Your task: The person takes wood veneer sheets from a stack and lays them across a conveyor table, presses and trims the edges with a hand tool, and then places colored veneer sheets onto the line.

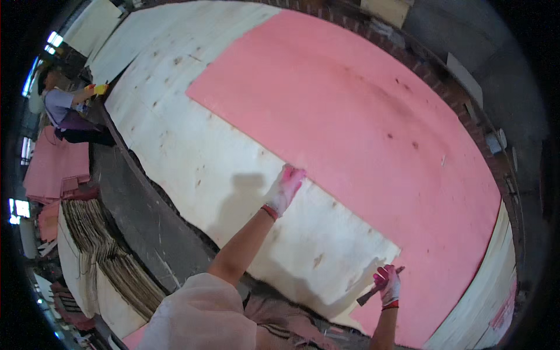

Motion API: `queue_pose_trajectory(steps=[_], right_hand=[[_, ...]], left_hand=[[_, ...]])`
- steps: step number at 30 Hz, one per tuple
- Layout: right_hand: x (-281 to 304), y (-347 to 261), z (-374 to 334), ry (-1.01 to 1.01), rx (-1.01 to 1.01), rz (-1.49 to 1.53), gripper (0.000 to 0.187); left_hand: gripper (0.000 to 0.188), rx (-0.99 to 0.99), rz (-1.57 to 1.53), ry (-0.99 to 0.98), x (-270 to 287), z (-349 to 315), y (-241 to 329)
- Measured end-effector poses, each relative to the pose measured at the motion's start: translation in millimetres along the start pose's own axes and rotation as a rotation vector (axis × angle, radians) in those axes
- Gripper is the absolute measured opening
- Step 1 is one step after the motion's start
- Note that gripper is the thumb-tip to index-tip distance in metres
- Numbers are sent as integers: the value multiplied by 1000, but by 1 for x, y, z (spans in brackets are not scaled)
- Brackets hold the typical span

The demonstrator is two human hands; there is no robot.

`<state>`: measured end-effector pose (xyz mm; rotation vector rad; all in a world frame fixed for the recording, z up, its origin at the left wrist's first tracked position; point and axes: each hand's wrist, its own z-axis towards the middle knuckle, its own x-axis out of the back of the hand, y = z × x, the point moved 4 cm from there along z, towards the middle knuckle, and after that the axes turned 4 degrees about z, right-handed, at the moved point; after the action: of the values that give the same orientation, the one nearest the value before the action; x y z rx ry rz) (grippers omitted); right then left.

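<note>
The broad pink sheet (361, 116) spreads from the top middle of the frame to the lower right, its long axis slanting down to the right, up and right of the left hand (287, 189). That gloved hand is the nearer to the long seam with the pale sheet (175, 140), its fingertips right on it; whether they pinch anything, I cannot tell. The right hand (389, 286), well apart at lower right, grips a flat-bladed tool (367, 296) just below the seam's lower end. The pale sheet is wood-like, with brown knots; which sheet overlaps is unclear. Stacked sheets (125, 274) stand at lower left, and a co-worker (61, 108) in yellow gloves is at upper left.
</note>
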<state>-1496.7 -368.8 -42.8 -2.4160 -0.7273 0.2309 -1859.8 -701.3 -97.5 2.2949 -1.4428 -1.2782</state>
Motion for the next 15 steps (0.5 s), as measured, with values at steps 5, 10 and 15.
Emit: queue_pose_trajectory(steps=[5, 10, 15], right_hand=[[-3, 79, -88, 1, 35, -255, 32], [0, 180, -123, -106, 105, -505, 35], [-82, 161, -187, -125, 521, -536, 36]], left_hand=[[90, -629, 1770, 307, 29, -166, -18], [92, -510, 2069, 213, 83, -175, -53], [81, -311, 1989, 100, 95, -163, -15]])
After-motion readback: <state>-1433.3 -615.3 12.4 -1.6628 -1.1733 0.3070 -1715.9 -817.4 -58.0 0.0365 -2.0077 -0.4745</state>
